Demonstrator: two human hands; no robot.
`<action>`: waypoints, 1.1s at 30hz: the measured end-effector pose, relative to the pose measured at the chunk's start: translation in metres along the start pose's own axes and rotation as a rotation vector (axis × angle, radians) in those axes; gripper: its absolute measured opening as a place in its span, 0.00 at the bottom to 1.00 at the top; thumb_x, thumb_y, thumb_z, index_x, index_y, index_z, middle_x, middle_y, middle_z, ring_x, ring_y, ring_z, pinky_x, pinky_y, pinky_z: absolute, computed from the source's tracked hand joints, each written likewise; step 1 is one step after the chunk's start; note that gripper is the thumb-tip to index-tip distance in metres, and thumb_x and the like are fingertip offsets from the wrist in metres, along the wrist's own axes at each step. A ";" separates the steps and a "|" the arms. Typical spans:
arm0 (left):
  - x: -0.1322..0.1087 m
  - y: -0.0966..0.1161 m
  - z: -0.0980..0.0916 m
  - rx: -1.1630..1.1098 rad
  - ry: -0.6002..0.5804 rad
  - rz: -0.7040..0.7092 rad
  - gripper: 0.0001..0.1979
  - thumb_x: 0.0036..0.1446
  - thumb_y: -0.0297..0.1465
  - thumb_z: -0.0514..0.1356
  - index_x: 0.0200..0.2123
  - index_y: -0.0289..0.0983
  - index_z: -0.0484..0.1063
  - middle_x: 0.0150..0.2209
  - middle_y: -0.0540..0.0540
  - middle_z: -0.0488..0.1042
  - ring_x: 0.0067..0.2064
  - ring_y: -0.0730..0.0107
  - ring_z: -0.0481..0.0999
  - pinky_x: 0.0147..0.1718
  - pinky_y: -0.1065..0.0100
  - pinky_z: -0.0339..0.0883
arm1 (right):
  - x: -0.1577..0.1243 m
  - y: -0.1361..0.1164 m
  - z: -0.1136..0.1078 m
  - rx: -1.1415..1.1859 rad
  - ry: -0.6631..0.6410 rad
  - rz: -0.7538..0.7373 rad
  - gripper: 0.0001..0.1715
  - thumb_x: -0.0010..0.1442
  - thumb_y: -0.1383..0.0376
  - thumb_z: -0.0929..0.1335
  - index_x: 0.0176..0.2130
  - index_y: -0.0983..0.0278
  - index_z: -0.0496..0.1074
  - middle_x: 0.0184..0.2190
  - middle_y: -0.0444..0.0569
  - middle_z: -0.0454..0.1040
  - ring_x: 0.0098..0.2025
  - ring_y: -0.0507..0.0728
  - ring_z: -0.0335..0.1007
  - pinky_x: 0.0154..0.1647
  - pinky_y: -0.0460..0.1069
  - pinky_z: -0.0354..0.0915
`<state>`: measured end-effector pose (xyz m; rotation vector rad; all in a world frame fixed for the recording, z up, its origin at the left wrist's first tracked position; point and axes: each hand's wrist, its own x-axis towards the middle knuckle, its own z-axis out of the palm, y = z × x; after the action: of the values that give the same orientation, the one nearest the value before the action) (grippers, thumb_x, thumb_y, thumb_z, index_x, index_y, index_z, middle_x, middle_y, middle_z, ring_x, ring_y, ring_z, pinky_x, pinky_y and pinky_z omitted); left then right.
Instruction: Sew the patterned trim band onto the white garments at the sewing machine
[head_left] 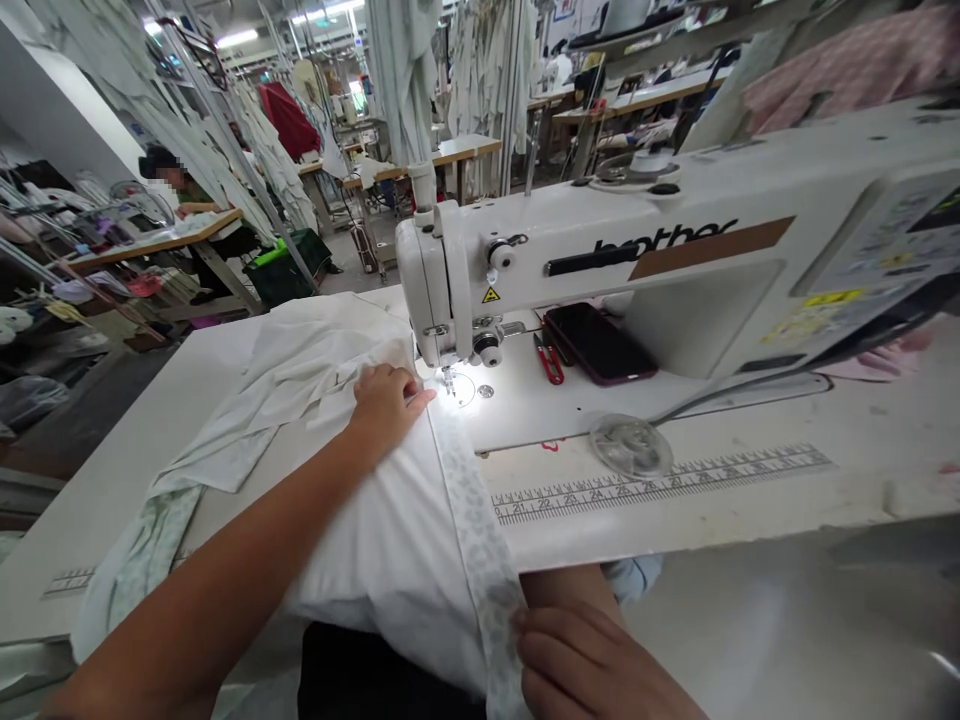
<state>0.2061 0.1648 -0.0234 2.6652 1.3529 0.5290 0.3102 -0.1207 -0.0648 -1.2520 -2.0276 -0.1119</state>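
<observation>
A white fabric piece (375,570) hangs over the table's front edge, with a pale leopard-print band (469,510) along its right side. The band leads up to the lit presser foot (450,385) of a white sewing machine (435,270). Just left of the foot, my left hand (386,405) has its fingers curled onto the fabric, thumb and fingertip at the band's edge. Lower down, below the table edge, my right hand (574,660) grips the band's right edge with bent fingers; its fingertips are slightly blurred.
Under the machine arm lie a dark phone (600,343) and red-handled thread snips (550,360). A clear round dish (631,445) sits by a printed ruler (660,485). Bunched cloth (300,360) covers the table's left. Another person (180,190) sits at a table behind.
</observation>
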 end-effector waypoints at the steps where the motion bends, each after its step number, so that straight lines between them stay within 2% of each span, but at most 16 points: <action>1: 0.004 -0.002 0.001 0.004 0.008 0.005 0.11 0.57 0.40 0.61 0.30 0.39 0.70 0.40 0.44 0.73 0.49 0.54 0.66 0.49 0.55 0.58 | 0.000 0.000 0.003 -0.009 0.015 -0.009 0.21 0.72 0.66 0.55 0.33 0.63 0.71 0.33 0.43 0.77 0.44 0.52 0.72 0.48 0.47 0.67; 4: 0.011 -0.002 -0.001 0.017 0.035 0.019 0.09 0.57 0.38 0.61 0.31 0.39 0.70 0.40 0.43 0.73 0.50 0.53 0.66 0.51 0.54 0.58 | -0.004 -0.002 0.009 -0.067 0.082 0.066 0.20 0.71 0.67 0.55 0.36 0.62 0.72 0.38 0.45 0.78 0.46 0.53 0.73 0.49 0.48 0.69; 6: 0.003 0.002 -0.005 0.026 0.042 0.028 0.06 0.57 0.35 0.61 0.34 0.38 0.70 0.41 0.43 0.73 0.50 0.53 0.66 0.52 0.54 0.59 | -0.007 -0.005 0.009 -0.077 0.101 0.149 0.18 0.71 0.67 0.55 0.41 0.62 0.72 0.40 0.47 0.78 0.45 0.52 0.74 0.47 0.45 0.71; 9: -0.030 0.015 -0.013 -0.032 0.026 0.120 0.09 0.59 0.32 0.58 0.43 0.38 0.68 0.46 0.42 0.72 0.51 0.55 0.67 0.53 0.55 0.61 | -0.007 -0.010 0.004 -0.059 -0.003 0.195 0.12 0.67 0.70 0.60 0.45 0.65 0.71 0.42 0.50 0.78 0.46 0.52 0.74 0.48 0.44 0.71; 11: -0.061 0.025 -0.017 -0.110 -0.020 0.264 0.16 0.61 0.35 0.56 0.52 0.37 0.64 0.52 0.40 0.70 0.56 0.56 0.66 0.57 0.53 0.60 | -0.005 -0.011 0.002 -0.086 -0.014 0.140 0.12 0.63 0.74 0.61 0.40 0.63 0.71 0.41 0.48 0.78 0.47 0.54 0.74 0.51 0.47 0.70; 14: -0.100 0.035 -0.021 -0.110 -0.142 0.457 0.26 0.64 0.41 0.53 0.62 0.38 0.54 0.63 0.38 0.61 0.65 0.53 0.57 0.63 0.45 0.48 | -0.004 -0.012 0.006 -0.147 0.032 0.046 0.14 0.59 0.78 0.62 0.31 0.62 0.70 0.38 0.46 0.78 0.49 0.56 0.73 0.55 0.52 0.68; 16: -0.113 0.036 -0.023 -0.049 -0.223 0.525 0.28 0.65 0.42 0.51 0.64 0.37 0.51 0.66 0.38 0.57 0.67 0.52 0.53 0.64 0.41 0.43 | -0.005 -0.011 0.011 -0.161 0.061 0.014 0.14 0.59 0.78 0.62 0.30 0.62 0.70 0.37 0.46 0.77 0.50 0.56 0.72 0.57 0.52 0.66; 19: -0.117 0.033 -0.025 -0.001 -0.258 0.600 0.27 0.66 0.42 0.49 0.63 0.34 0.55 0.65 0.39 0.58 0.67 0.52 0.53 0.64 0.41 0.45 | -0.007 -0.010 0.015 -0.184 0.080 -0.036 0.13 0.59 0.78 0.63 0.31 0.62 0.70 0.36 0.46 0.77 0.50 0.56 0.72 0.57 0.54 0.66; 25: -0.126 0.030 -0.026 -0.025 -0.171 0.764 0.24 0.66 0.40 0.50 0.60 0.32 0.60 0.62 0.38 0.63 0.65 0.55 0.58 0.64 0.49 0.52 | -0.011 -0.011 0.013 -0.162 0.052 0.022 0.14 0.60 0.77 0.62 0.33 0.61 0.71 0.39 0.45 0.77 0.51 0.55 0.72 0.57 0.53 0.66; 33: -0.129 0.022 -0.034 -0.046 -0.267 0.801 0.27 0.64 0.41 0.53 0.63 0.36 0.57 0.63 0.39 0.60 0.67 0.54 0.55 0.63 0.45 0.50 | -0.013 -0.011 0.012 -0.164 0.032 -0.035 0.12 0.60 0.77 0.63 0.33 0.64 0.72 0.36 0.46 0.76 0.52 0.56 0.71 0.59 0.53 0.64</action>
<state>0.1407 0.0461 -0.0199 3.0126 0.1644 0.2286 0.2985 -0.1311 -0.0782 -1.3055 -2.0463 -0.3188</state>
